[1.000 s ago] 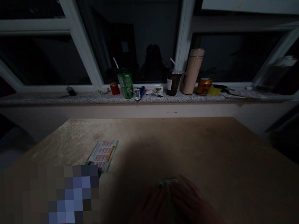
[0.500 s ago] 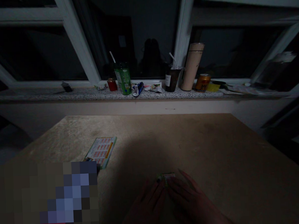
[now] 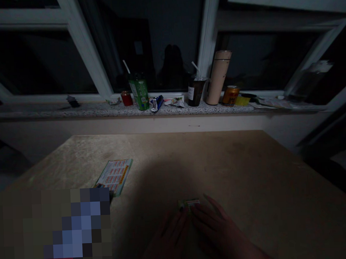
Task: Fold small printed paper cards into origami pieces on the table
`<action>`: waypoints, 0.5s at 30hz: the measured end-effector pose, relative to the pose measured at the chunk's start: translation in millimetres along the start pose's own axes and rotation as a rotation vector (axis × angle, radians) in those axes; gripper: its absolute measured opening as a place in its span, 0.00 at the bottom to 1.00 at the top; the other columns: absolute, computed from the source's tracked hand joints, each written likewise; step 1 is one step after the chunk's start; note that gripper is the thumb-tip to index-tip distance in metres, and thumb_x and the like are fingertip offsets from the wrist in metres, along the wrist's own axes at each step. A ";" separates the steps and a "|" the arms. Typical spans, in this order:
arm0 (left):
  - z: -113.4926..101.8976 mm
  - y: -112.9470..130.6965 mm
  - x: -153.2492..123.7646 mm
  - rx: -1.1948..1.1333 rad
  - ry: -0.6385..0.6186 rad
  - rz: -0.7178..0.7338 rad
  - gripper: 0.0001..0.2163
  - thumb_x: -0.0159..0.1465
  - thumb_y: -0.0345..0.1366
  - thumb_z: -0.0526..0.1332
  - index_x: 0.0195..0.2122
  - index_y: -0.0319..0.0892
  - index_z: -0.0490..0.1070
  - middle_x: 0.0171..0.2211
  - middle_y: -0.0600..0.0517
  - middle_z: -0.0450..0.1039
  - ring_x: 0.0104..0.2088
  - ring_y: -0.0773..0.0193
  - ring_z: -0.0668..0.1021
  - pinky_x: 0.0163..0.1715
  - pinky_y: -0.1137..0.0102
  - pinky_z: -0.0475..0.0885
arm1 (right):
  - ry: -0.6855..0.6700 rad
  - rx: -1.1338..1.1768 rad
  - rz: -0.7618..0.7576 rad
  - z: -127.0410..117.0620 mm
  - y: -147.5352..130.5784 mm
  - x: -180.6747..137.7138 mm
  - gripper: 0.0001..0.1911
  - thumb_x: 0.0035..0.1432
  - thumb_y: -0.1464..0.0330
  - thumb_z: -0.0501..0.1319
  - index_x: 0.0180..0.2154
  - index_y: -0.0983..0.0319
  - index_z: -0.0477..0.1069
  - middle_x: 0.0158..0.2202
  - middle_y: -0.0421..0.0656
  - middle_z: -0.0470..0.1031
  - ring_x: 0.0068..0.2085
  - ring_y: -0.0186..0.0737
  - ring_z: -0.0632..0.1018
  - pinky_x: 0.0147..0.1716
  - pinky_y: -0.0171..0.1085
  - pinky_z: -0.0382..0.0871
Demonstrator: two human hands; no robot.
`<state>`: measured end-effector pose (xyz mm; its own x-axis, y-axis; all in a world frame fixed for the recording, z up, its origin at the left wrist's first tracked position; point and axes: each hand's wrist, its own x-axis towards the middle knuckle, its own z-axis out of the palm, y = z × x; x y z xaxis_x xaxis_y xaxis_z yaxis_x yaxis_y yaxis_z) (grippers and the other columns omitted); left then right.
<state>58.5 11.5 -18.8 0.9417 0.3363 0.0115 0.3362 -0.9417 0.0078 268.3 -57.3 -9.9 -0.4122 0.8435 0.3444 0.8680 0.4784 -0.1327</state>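
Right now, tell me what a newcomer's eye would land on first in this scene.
The row of drinks on the windowsill stands out: a green can with a straw, a dark cup, a tall pale flask and an orange can. On the table, a printed sheet lies at the left, and at the near edge the left hand and right hand meet in shadow at a small green-and-red packet.

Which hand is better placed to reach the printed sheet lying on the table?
Left, probably. The left hand lies nearer the printed sheet; the right hand is farther off, with its fingertips at the small packet.
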 end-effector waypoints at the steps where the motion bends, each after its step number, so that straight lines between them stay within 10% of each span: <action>1: 1.3 1.5 -0.9 0.026 0.013 -0.015 0.28 0.63 0.27 0.47 0.65 0.36 0.46 0.64 0.46 0.50 0.63 0.57 0.54 0.60 0.60 0.53 | -0.006 -0.003 0.001 0.3 0.0 0.0 0.23 0.60 0.68 0.55 0.57 0.60 0.62 0.54 0.43 0.71 0.56 0.41 0.70 0.64 0.48 0.44; 8: 10.3 2.7 0.6 0.115 0.022 0.023 0.27 0.59 0.22 0.48 0.62 0.34 0.56 0.62 0.45 0.56 0.62 0.58 0.59 0.59 0.62 0.56 | -0.039 0.020 0.016 3.1 0.4 -0.5 0.24 0.60 0.67 0.55 0.58 0.59 0.61 0.56 0.42 0.69 0.57 0.41 0.68 0.65 0.47 0.39; 15: 2.1 0.7 -0.9 0.002 0.018 0.009 0.29 0.64 0.27 0.48 0.66 0.38 0.40 0.64 0.48 0.52 0.63 0.58 0.56 0.60 0.62 0.53 | -0.044 0.031 0.015 3.5 0.3 -1.4 0.24 0.59 0.67 0.56 0.57 0.60 0.62 0.57 0.42 0.68 0.58 0.42 0.67 0.65 0.46 0.39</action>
<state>57.9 10.5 -20.9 0.9443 0.3278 0.0296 0.3278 -0.9447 0.0059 268.1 -57.4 -13.7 -0.4112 0.8605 0.3007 0.8657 0.4720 -0.1666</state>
